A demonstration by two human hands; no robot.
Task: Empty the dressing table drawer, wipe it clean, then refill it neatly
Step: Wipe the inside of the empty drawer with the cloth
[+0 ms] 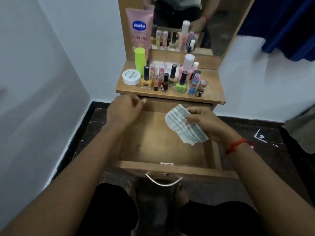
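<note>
The wooden drawer (153,147) is pulled out toward me, and its bottom is bare. My right hand (204,123) hovers over the drawer's right side and grips a folded striped grey-and-white cloth (184,126). My left hand (124,109) hangs above the drawer's back left corner, just under the tabletop edge, fingers loosely curled and holding nothing. On the dressing table top (209,92) stand several cosmetics: nail polish bottles (181,82), a white jar (131,77), a green tube (140,60), a pink Vaseline tube (139,29) and a pink bottle (187,65).
A mirror (196,26) rises behind the cosmetics. A metal handle (163,180) hangs on the drawer front. White walls stand left and right, with a blue curtain (281,26) at upper right. The floor is dark; my knees are below the drawer.
</note>
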